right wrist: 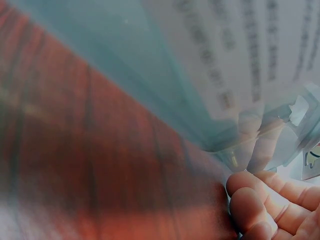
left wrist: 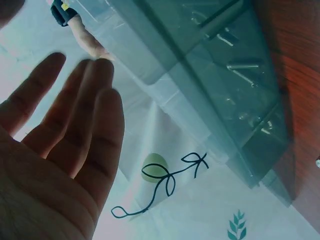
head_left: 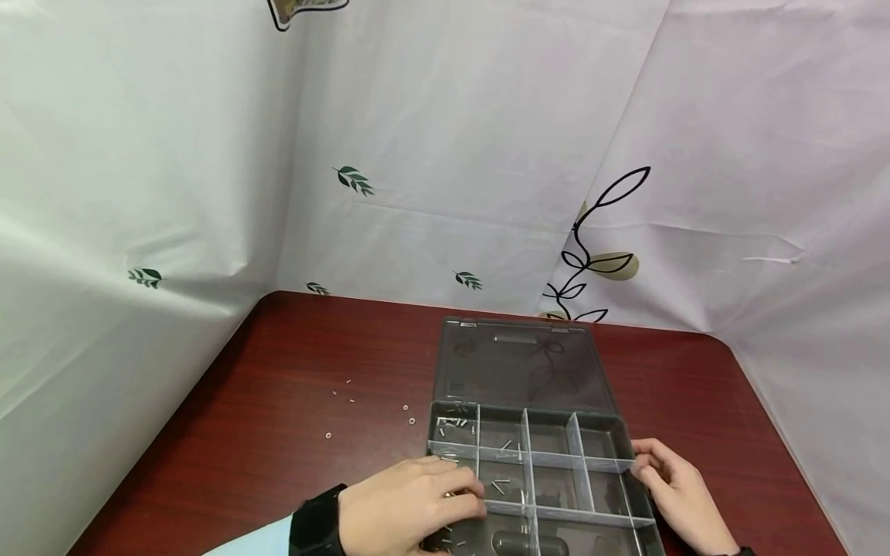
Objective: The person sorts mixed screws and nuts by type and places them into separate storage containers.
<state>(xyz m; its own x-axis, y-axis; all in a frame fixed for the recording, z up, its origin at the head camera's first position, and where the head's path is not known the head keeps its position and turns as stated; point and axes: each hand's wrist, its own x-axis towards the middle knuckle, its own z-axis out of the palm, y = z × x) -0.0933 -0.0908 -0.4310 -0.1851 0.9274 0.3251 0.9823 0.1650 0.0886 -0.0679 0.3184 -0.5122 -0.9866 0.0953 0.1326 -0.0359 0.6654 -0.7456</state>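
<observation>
A grey translucent compartment box (head_left: 552, 513) lies on the table with its hinged lid (head_left: 521, 371) folded back. Small metal screws (head_left: 500, 486) lie in its left and second-column compartments. My left hand (head_left: 410, 506) hovers over the left compartments, palm down. In the left wrist view its fingers (left wrist: 80, 115) are fairly straight with nothing between them; what lies under the hand is hidden. Beside the box's right wall is my right hand (head_left: 681, 494), fingers loosely bent. Its fingertips (right wrist: 246, 205) rest by that wall and seem to touch it.
Several small metal rings (head_left: 329, 435) and tiny bits (head_left: 351, 401) lie on the red-brown table (head_left: 292, 363) left of the box. A white sheet with leaf prints (head_left: 431, 154) hangs behind and around the table. The lid reaches toward the back edge.
</observation>
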